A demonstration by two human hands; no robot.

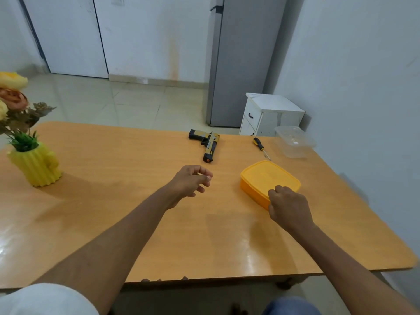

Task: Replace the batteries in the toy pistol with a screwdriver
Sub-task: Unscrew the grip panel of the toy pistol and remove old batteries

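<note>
Here the toy pistol point(207, 143) lies flat on the far part of the orange table point(136, 223), its black grip pointing left and its barrel pointing toward the person, with no hand on it. To its right, apart from it, lies the screwdriver point(261, 147), black-and-yellow handle away from the person and the thin shaft angled toward the near right. Just beyond the shaft's tip sits a yellow lidded box point(266, 178), and farther right, near the table's far corner, stands a clear plastic container point(294, 142) without a lid. The left hand point(192, 181) hovers over the table just short of the pistol's muzzle, its fingers loosely curled and holding nothing. The right hand point(289, 206) is at the near corner of the yellow box with its fingers curled under, seen from the back; whether it grips the box or only rests against it cannot be told. At the table's left edge stands a ribbed yellow vase point(38, 167) with artificial flowers. Beyond the table are a small white cabinet point(270, 114) and a grey refrigerator point(238, 64) against the wall.
</note>
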